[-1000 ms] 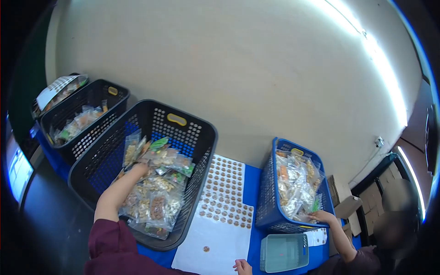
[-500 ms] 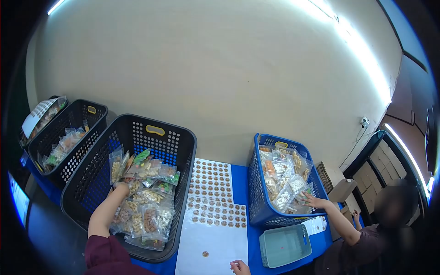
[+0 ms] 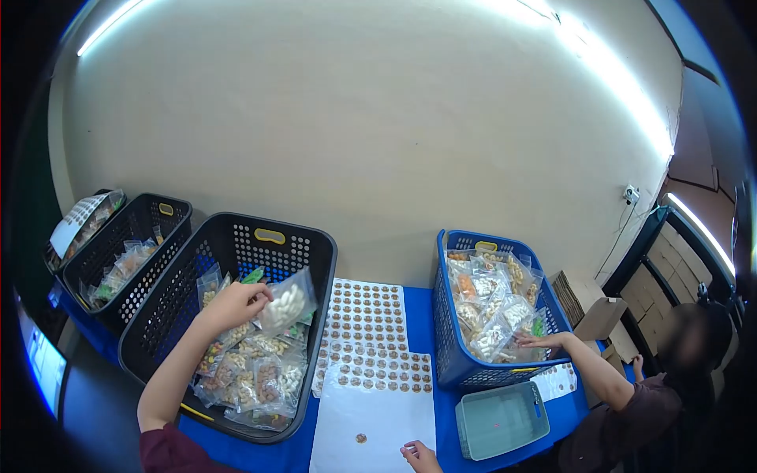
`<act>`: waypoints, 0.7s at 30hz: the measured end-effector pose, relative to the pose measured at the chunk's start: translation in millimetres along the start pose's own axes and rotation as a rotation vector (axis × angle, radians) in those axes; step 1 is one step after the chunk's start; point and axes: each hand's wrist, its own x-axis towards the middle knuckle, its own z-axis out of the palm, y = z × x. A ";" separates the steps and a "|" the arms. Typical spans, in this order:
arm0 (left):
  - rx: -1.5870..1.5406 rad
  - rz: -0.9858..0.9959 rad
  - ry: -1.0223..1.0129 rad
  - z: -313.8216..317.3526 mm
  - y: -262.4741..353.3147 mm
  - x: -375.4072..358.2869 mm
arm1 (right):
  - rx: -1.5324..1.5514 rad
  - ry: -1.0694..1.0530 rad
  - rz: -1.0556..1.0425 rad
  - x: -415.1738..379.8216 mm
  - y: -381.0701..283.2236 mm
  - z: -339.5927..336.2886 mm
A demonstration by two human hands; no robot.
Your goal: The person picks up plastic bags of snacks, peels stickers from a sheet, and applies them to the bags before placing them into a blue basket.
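My left hand [image 3: 240, 306] is closed on the top edge of a clear plastic bag of white, peanut-shaped pieces [image 3: 285, 306]. It lifts the bag above the heap of similar bags [image 3: 256, 378] in the large black basket [image 3: 327, 268]. Low in the view, my right hand [image 3: 422, 458] hovers at the right edge of a white sheet [image 3: 386, 422], fingers curled together; whether anything small is between them is hidden. One round brown sticker [image 3: 361, 438] remains on that sheet's lower part, with rows of round stickers [image 3: 365, 306] above it.
A co-worker's hand [image 3: 540, 340] touches bags in the blue basket [image 3: 449, 339] at right. In front stands a pale green tray [image 3: 505, 422]. More black baskets [image 3: 134, 303] with bags stand at far left. Cardboard boxes [image 3: 599, 319] lie behind the co-worker [image 3: 623, 430].
My left hand has risen from among the bags in the black basket, bringing up one bag of white pieces. My right hand stays low by the sheet. The whole view has shifted slightly.
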 end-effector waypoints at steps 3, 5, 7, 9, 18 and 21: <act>0.002 0.185 0.229 6.1 42.8 -28.3 | 0.027 -0.046 -0.035 7.1 -4.5 -1.6; -0.086 0.207 0.273 14.5 68.4 -48.8 | 0.192 -0.138 -0.054 15.4 -12.6 -3.8; -0.124 0.241 0.290 25.9 83.5 -65.6 | 0.409 -0.220 -0.076 29.7 -22.2 -6.1; -0.106 0.228 0.256 43.9 95.9 -78.9 | 0.605 -0.282 -0.146 37.7 -60.9 -19.4; -0.421 0.135 -0.008 135.3 145.5 -112.7 | 1.224 -0.532 -0.114 87.0 -115.5 -52.7; -0.492 0.100 0.006 133.1 151.2 -117.8 | 1.195 -0.352 -0.059 80.9 -132.5 -55.6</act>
